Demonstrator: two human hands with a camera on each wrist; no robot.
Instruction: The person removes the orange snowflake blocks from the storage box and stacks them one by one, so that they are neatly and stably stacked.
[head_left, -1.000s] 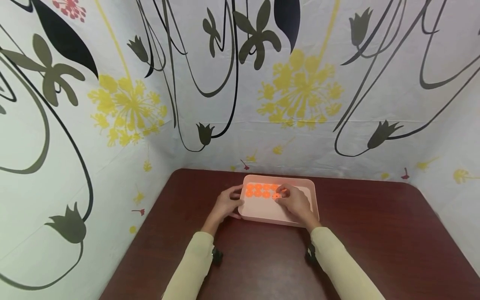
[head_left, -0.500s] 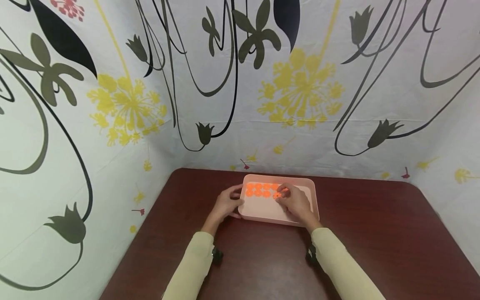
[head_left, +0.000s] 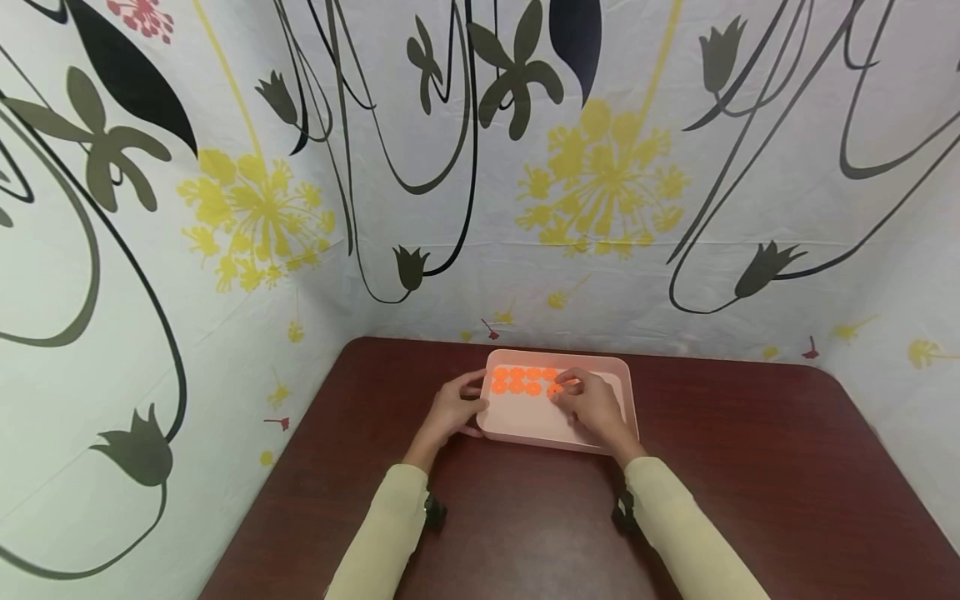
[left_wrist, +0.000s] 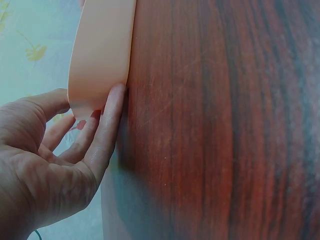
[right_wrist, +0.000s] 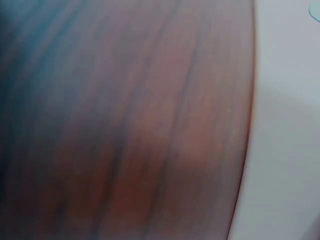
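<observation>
A shallow pale pink tray [head_left: 517, 425] lies on the table, with small bright orange round pieces [head_left: 517, 381] set in two rows along its far left part. My left hand [head_left: 452, 406] grips the tray's left end, thumb at the rim. In the left wrist view, the fingers of that left hand [left_wrist: 65, 155] lie along the tray's outer wall [left_wrist: 102, 55]. Over the right half of the tray, my right hand [head_left: 596, 408] pinches an orange round piece [head_left: 553, 390] at the end of the nearer row, partly hidden by the fingertips.
The dark red-brown wooden table [head_left: 525, 517] extends around the tray. A white cloth with printed flowers [head_left: 600, 183] hangs behind the table and at its sides. In the right wrist view, only wood grain and the pale tray wall [right_wrist: 285, 125] show.
The orange round piece at my right fingertips has shifted slightly right, widening the gap to its neighbour, and less of it shows. My left hand and the tray stay put.
</observation>
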